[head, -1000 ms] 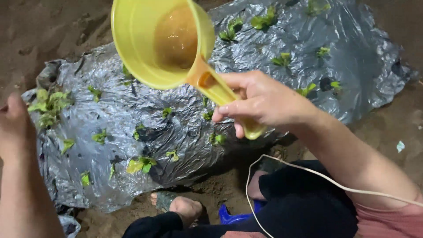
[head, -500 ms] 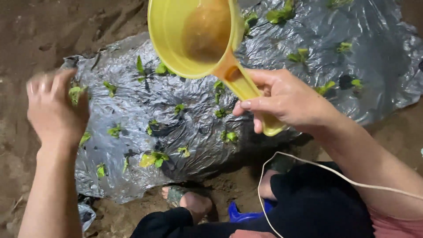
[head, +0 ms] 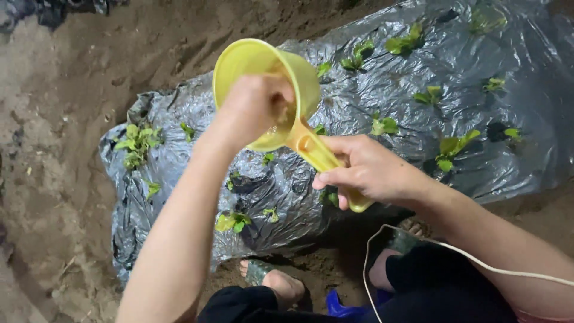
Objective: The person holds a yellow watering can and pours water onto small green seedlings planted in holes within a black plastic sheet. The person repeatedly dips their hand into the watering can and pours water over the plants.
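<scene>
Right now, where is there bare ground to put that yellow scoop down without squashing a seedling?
Bare soil lies open left of the plastic sheet, and a narrower strip runs between the sheet's near edge and the foot. The sheet itself is crowded with seedlings. The right hand holds the yellow scoop; the left hand reaches into it.

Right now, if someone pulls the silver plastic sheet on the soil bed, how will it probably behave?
The silver plastic sheet looks thin and heavily crinkled, so it would likely be floppy and light. Seedlings poke through holes in it, so pulling might tear it or drag them. Its edges seem tucked into the soil, which may resist at first.
</scene>
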